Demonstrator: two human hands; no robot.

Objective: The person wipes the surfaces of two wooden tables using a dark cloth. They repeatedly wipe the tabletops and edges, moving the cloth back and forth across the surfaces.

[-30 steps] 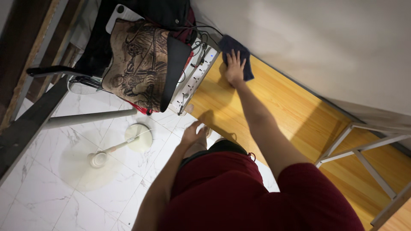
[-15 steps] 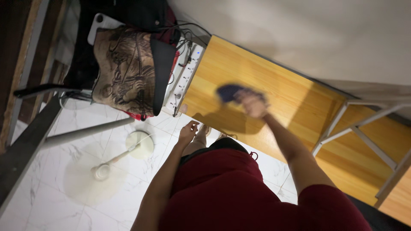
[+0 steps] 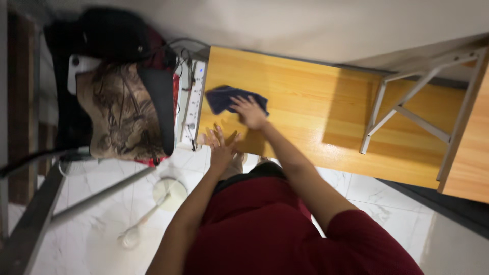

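My right hand [image 3: 249,112] presses flat on a dark blue cloth [image 3: 224,98] that lies on a light wooden desk top [image 3: 305,102], close to the desk's left end. My left hand [image 3: 221,145] is at the desk's near edge with its fingers spread, holding nothing. My red shirt fills the bottom of the view.
A white power strip [image 3: 192,102] with plugged cables runs along the desk's left end. Left of it stands a chair [image 3: 122,109] with a patterned cushion and dark bags. A white metal frame [image 3: 407,109] stands on the desk at right. A fan base [image 3: 170,191] rests on the marble floor.
My right hand slid the cloth from the far left corner toward the middle, then back left. My left hand rose to the desk edge. The view has turned.
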